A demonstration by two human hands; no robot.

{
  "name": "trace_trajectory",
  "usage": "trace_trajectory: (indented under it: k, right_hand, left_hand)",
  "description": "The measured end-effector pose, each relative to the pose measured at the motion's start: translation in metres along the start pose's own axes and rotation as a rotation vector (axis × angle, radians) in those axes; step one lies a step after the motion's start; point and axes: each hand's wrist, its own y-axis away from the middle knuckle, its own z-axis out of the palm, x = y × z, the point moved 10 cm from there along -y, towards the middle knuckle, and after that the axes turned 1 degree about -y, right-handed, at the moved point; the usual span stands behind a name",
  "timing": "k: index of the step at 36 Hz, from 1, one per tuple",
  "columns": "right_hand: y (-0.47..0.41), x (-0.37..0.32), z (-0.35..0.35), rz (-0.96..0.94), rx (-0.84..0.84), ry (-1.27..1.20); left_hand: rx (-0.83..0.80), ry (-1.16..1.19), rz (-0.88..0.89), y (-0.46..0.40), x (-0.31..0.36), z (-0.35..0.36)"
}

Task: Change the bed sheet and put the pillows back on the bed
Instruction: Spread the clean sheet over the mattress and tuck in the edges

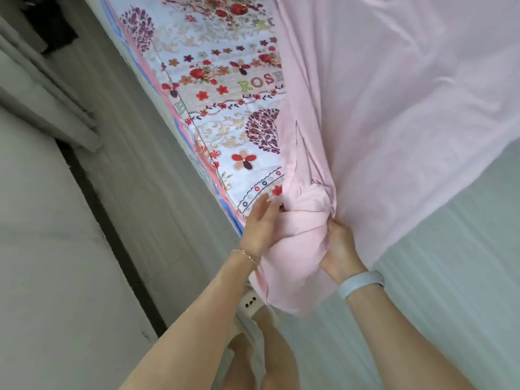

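At the bed corner: a person is standing over the near corner of the bed, both arms reaching forward.
Pink sheet (394, 108): it is lying spread over the right part of the bed, its near corner gathered into a bunched twist between the two hands, a loose tail hanging down below them.
Floral sheet (225, 88): it is showing on the left strip of the bed, printed with red flowers, purple trees and the letters "ROSE"; the pink sheet is overlapping its right edge.
Left hand (260, 223): its fingers are lying mostly straight against the left side of the pink bunch, fingertips hidden in the fabric; grip reading as relaxed, not clenching.
Right hand (339, 249): its grip is closing on the pink sheet, fingers curled into the right side of the bunch.
Wrists: a thin bracelet (246, 256) is sitting on the left wrist, a pale blue band (361, 282) on the right.
Bed side (450, 263): pale ribbed surface is showing below the pink sheet on the right.
Floor (50, 249): pale, running along the left, with grey curtains (42, 108) hanging at upper left.
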Motion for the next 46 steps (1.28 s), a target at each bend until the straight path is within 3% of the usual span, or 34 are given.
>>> trace_trajectory:
  k: [4,6,10,16,23,27,30,33,40,46]
  right_hand:
    - [0.020,-0.021,-0.005,-0.101,-0.023,0.051]
    - [0.030,-0.034,-0.009,-0.167,-0.038,0.071]
    - [0.052,-0.070,-0.016,-0.391,0.011,0.274]
    - [0.088,-0.095,0.015,-0.686,0.004,0.623]
    - [0.113,-0.079,0.067,-0.765,-0.024,1.038]
    - [0.119,-0.057,0.090,-0.738,-0.033,1.324]
    - [0.120,-0.037,0.108,-0.723,-0.084,1.365]
    - [0.124,-0.012,0.130,-0.741,-0.178,1.374]
    - [0.143,0.054,0.182,-0.672,-0.525,1.294]
    - [0.136,0.079,0.184,-0.559,-0.572,1.423]
  left_hand:
    - [-0.254,0.031,-0.191,-0.017,-0.015,0.054]
    - [-0.242,0.037,-0.183,-0.025,-0.008,0.062]
    - [0.081,0.023,0.023,-0.017,0.038,0.028]
    - [0.363,0.043,0.194,0.021,0.073,-0.062]
    - [0.670,0.099,0.327,0.091,0.083,-0.209]
    - [0.995,0.105,0.322,0.147,0.062,-0.297]
    - [1.213,0.105,0.308,0.192,0.038,-0.345]
    - [1.193,0.037,0.238,0.201,0.004,-0.367]
    - [1.004,-0.455,-0.125,0.190,-0.071,-0.372]
    - [0.909,-0.240,-0.167,0.195,-0.107,-0.357]
